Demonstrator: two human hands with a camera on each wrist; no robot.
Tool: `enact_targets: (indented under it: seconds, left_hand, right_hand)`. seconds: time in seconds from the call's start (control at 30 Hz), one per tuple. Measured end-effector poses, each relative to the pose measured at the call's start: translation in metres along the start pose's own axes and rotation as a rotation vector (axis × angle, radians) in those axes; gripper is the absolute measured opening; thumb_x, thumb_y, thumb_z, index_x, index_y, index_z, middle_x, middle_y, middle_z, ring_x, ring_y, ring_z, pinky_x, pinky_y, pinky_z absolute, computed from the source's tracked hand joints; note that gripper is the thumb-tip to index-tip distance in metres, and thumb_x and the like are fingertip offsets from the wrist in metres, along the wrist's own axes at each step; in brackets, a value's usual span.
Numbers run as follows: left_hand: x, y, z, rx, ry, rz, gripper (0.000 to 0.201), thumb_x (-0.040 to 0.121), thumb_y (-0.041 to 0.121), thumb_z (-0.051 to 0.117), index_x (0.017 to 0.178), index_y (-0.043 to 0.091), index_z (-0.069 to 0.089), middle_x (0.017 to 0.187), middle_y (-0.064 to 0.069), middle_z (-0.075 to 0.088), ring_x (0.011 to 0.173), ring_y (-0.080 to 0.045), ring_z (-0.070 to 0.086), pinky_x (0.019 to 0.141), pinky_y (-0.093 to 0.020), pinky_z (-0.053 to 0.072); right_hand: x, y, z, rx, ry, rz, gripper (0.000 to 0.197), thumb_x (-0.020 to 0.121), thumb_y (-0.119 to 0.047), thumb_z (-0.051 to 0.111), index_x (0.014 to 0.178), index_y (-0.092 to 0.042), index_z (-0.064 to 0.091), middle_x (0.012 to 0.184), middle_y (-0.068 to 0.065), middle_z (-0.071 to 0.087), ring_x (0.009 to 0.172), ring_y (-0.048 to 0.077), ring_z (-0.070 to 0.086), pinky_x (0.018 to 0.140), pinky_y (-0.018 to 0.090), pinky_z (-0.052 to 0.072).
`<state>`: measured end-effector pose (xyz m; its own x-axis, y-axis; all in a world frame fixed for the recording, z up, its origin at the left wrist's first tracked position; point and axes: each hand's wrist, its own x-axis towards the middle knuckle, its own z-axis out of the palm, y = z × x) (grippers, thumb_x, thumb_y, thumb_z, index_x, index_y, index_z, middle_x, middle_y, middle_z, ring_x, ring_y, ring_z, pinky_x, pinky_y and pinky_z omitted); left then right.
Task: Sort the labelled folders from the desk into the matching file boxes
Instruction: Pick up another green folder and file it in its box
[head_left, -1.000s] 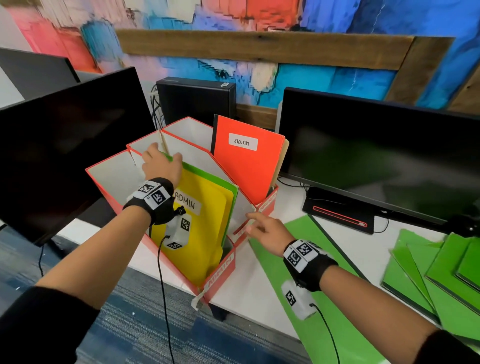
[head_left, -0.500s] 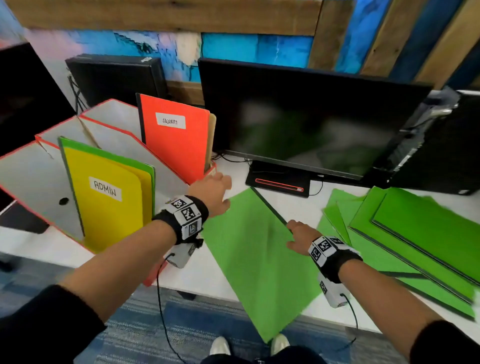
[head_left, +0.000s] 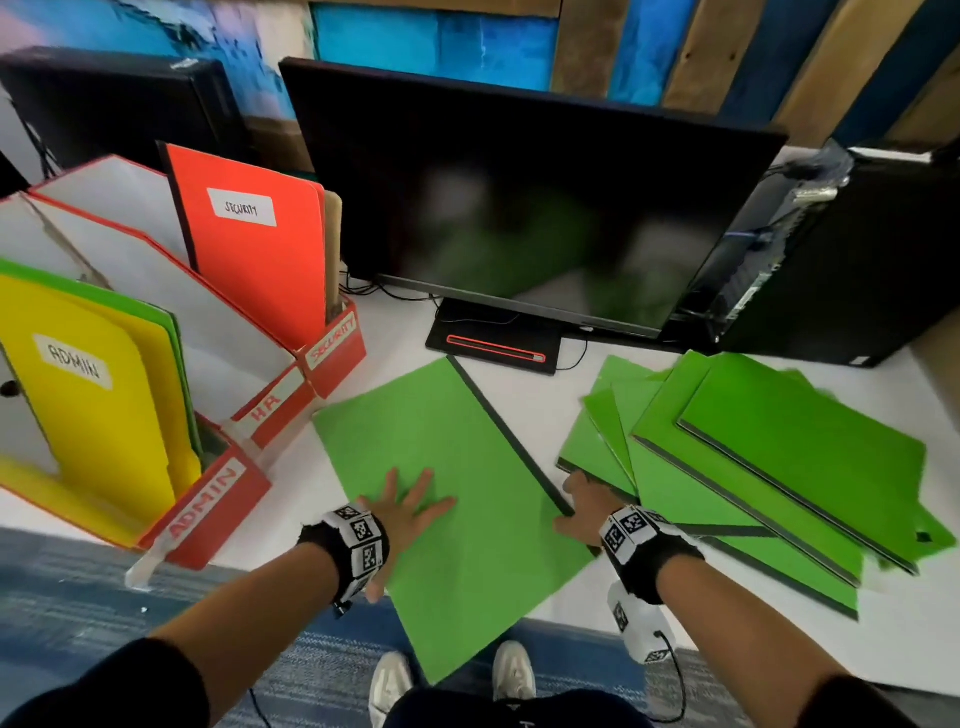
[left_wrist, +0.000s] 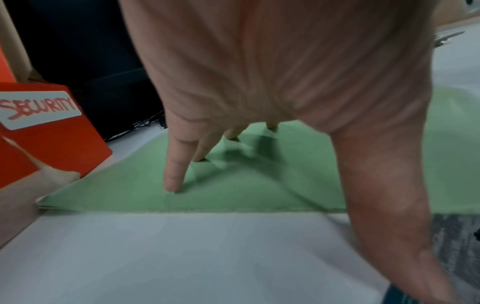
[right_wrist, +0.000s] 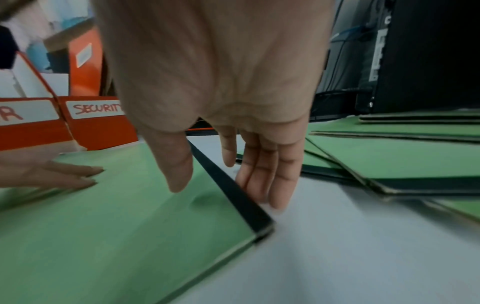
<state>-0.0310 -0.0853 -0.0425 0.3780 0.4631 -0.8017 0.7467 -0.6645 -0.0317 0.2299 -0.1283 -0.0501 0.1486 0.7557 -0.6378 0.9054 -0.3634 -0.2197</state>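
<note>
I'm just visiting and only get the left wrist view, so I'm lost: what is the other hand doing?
Observer: The right hand straddles the folder's black spine, thumb over the cover, fingers down beside it.
Operator: Are there more folders?
Observer: Yes, a fanned pile of green ones lies further right on the desk.
Operator: Any box besides Security?
Observer: An Admin box holds a yellow folder.

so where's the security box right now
In the head view the SECURITY box stands on the desk's left, beside the HR box, just left of the monitor.
</note>
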Motion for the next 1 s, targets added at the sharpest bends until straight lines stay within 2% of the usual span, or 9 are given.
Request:
enact_targets:
  seconds: [0.1,0.17,0.3,0.4,0.5,0.6,0.7,0.8,1.0]
  left_hand:
    - [0.002,0.001,0.006,-0.001,0.012,-0.004,0.144,0.057,0.024,0.089,0.140,0.042,-0.029,0.147,-0.006,-0.042,0.138,-0.049,-0.022,0.102,-0.074,0.020]
    - [-0.001,-0.001,0.008,-0.011,0.041,0.007,0.144,0.058,0.027,0.088,0.138,0.042,-0.031,0.148,-0.006,-0.040,0.138,-0.048,-0.021,0.103,-0.074,0.020]
    - [-0.018,-0.009,0.010,-0.005,0.210,0.089,0.137,0.067,0.035,0.080,0.118,0.048,-0.047,0.156,-0.003,-0.024,0.144,-0.042,-0.003,0.109,-0.060,0.030]
    - [-0.039,-0.015,0.002,-0.003,0.420,0.155,0.120,0.081,0.013,0.062,0.122,0.049,-0.045,0.159,0.000,-0.009,0.144,-0.030,0.020,0.106,-0.043,0.042]
    - [-0.068,-0.027,-0.019,-0.163,0.765,0.149,0.085,0.082,-0.001,0.053,0.149,0.033,0.013,0.154,0.002,0.030,0.126,-0.021,0.051,0.095,-0.029,0.048]
    - [-0.090,-0.050,-0.053,-0.473,1.095,0.086,0.044,0.082,0.001,0.062,0.122,0.020,0.062,0.119,0.002,0.066,0.103,-0.017,0.066,0.085,-0.018,0.046]
    - [-0.096,-0.069,-0.088,-0.870,1.211,-0.043,0.027,0.085,0.016,0.068,0.111,0.010,0.069,0.112,-0.003,0.070,0.100,-0.015,0.065,0.087,-0.026,0.049]
    - [-0.100,-0.072,-0.120,-1.321,1.220,0.068,0.031,0.082,0.012,0.069,0.113,0.009,0.066,0.111,-0.009,0.070,0.097,-0.021,0.068,0.088,-0.040,0.055]
    - [-0.091,-0.057,-0.154,-1.626,1.182,0.183,0.034,0.085,0.006,0.064,0.118,0.003,0.059,0.114,-0.017,0.067,0.103,-0.031,0.066,0.095,-0.050,0.050]
  right_hand:
    - [0.000,-0.004,-0.005,0.035,-0.035,-0.017,0.021,0.088,-0.033,0.055,0.091,-0.012,0.050,0.079,0.002,0.050,0.092,0.023,0.052,0.062,0.025,0.040]
    - [0.000,-0.007,-0.014,0.107,-0.030,-0.024,0.026,0.092,-0.026,0.050,0.070,-0.014,0.046,0.075,0.005,0.050,0.087,0.021,0.049,0.064,0.027,0.037]
    - [-0.007,-0.012,-0.050,0.452,-0.031,-0.083,0.021,0.095,-0.012,0.044,0.083,-0.002,0.058,0.089,0.016,0.056,0.086,0.021,0.047,0.087,0.036,0.045]
    - [-0.013,-0.012,-0.085,0.640,0.054,-0.127,0.018,0.091,-0.005,0.049,0.106,-0.010,0.059,0.103,0.007,0.051,0.095,0.020,0.048,0.091,0.034,0.043]
    - [-0.028,-0.013,-0.126,1.028,0.060,-0.261,0.028,0.089,0.002,0.048,0.104,-0.014,0.064,0.107,0.007,0.060,0.081,0.022,0.061,0.072,0.028,0.052]
    - [-0.042,-0.014,-0.163,1.235,-0.011,-0.444,0.026,0.088,0.000,0.040,0.096,0.001,0.065,0.088,0.016,0.070,0.065,0.027,0.069,0.055,0.027,0.057]
    - [-0.053,-0.020,-0.187,1.189,0.082,-0.607,0.027,0.086,0.010,0.033,0.080,0.000,0.057,0.085,0.020,0.072,0.075,0.028,0.071,0.059,0.029,0.058]
    - [-0.060,-0.026,-0.199,0.991,0.271,-0.678,0.020,0.092,0.003,0.044,0.075,-0.005,0.051,0.080,0.011,0.072,0.072,0.019,0.068,0.059,0.026,0.055]
    - [-0.057,-0.028,-0.201,0.896,0.605,-0.633,0.030,0.094,-0.012,0.052,0.066,-0.003,0.050,0.050,-0.001,0.058,0.048,0.016,0.051,0.053,0.024,0.048]
